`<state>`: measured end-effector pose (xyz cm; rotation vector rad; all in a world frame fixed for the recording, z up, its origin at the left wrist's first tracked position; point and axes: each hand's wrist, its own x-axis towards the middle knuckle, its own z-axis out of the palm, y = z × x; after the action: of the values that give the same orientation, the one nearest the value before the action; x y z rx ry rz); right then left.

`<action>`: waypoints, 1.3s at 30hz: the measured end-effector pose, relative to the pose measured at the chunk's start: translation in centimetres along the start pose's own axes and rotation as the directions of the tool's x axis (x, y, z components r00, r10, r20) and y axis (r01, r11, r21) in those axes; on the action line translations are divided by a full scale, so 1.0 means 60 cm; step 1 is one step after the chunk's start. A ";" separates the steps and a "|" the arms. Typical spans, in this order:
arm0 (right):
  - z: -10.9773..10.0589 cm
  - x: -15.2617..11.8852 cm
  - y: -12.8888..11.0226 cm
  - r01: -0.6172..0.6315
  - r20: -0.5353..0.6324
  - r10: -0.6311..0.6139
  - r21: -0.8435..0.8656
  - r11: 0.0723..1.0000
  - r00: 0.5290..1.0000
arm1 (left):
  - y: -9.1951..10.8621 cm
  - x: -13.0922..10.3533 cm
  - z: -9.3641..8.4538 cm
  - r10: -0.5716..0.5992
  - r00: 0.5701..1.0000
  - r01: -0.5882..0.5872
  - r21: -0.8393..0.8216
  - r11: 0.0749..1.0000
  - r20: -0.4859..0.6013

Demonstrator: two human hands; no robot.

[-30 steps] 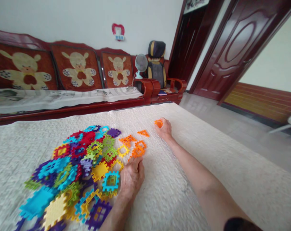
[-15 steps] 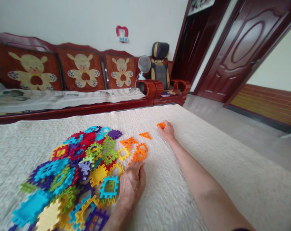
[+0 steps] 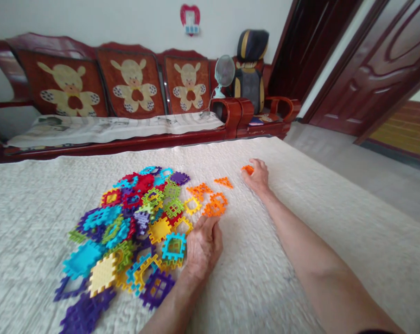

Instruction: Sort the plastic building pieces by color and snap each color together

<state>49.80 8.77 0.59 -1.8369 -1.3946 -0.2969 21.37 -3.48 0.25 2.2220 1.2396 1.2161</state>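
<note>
The left hand rests low on the cloth, back upward, fingers bent, its forearm reaching in from seven o'clock. The right hand lies at about half past one from it, the arm stretched out from between four and five. The two hands are well apart. The right thumb and fingers curve around an orange piece at the hand's ten o'clock; whether they grip it cannot be told. The left fingertips reach the near edge of an orange cluster at between twelve and one; their hold is hidden. An orange triangle lies at the right hand's nine. The mixed pile spreads at the left hand's nine to ten. Beyond, from the right hand, a fan stands at eleven, a chair at twelve, a door at two.
</note>
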 end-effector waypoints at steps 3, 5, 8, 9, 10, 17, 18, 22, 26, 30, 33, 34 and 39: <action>-0.005 -0.016 -0.038 0.183 -0.001 -0.190 0.258 0.948 0.982 | -0.001 0.002 0.002 0.029 0.999 -0.030 -0.020 0.999 -0.019; -0.011 -0.035 -0.073 0.171 0.131 -0.244 0.412 0.895 0.961 | -0.002 0.002 0.002 0.050 0.999 -0.051 -0.030 0.998 -0.013; -0.028 -0.065 -0.118 0.164 0.406 -0.433 0.549 0.820 0.805 | 0.000 0.001 0.001 0.066 0.998 -0.066 -0.027 0.997 0.002; -0.036 -0.073 -0.128 0.196 0.460 -0.510 0.572 0.796 0.727 | 0.000 0.001 0.000 0.067 0.998 -0.067 -0.021 0.998 0.000; -0.043 -0.081 -0.134 0.236 0.493 -0.575 0.589 0.773 0.654 | 0.001 0.001 0.000 0.066 0.998 -0.066 -0.015 0.998 -0.003; -0.052 -0.103 -0.131 0.371 0.525 -0.685 0.585 0.721 0.504 | -0.001 0.002 0.002 0.045 0.999 -0.045 -0.003 0.999 -0.017; -0.049 -0.102 -0.129 0.372 0.519 -0.686 0.586 0.720 0.510 | -0.002 0.002 0.003 0.047 0.999 -0.047 -0.005 0.999 -0.019; -0.043 -0.099 -0.128 0.336 0.501 -0.666 0.597 0.728 0.552 | -0.003 0.000 0.003 0.053 0.998 -0.053 -0.007 0.999 -0.018; -0.051 -0.094 -0.131 0.258 0.536 -0.601 0.581 0.772 0.593 | -0.003 0.000 0.004 0.055 0.998 -0.055 -0.010 0.998 -0.018; -0.062 -0.087 -0.132 0.164 0.545 -0.537 0.587 0.793 0.644 | -0.003 0.000 0.003 0.056 0.998 -0.056 -0.003 0.998 -0.015; -0.064 -0.081 -0.124 0.091 0.551 -0.480 0.588 0.804 0.683 | -0.004 0.001 0.002 0.068 0.998 -0.068 -0.001 0.998 -0.011; -0.063 -0.079 -0.119 0.068 0.552 -0.458 0.585 0.809 0.697 | -0.004 0.001 0.002 0.073 0.997 -0.073 0.000 0.997 -0.012; -0.059 -0.057 -0.079 -0.057 0.486 -0.293 0.585 0.809 0.823 | -0.006 0.000 0.004 0.089 0.996 -0.089 0.010 0.996 -0.026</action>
<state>45.28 4.24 2.98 -1.3464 -1.7529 0.6155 21.35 -3.25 -0.15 2.2969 1.1695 1.2795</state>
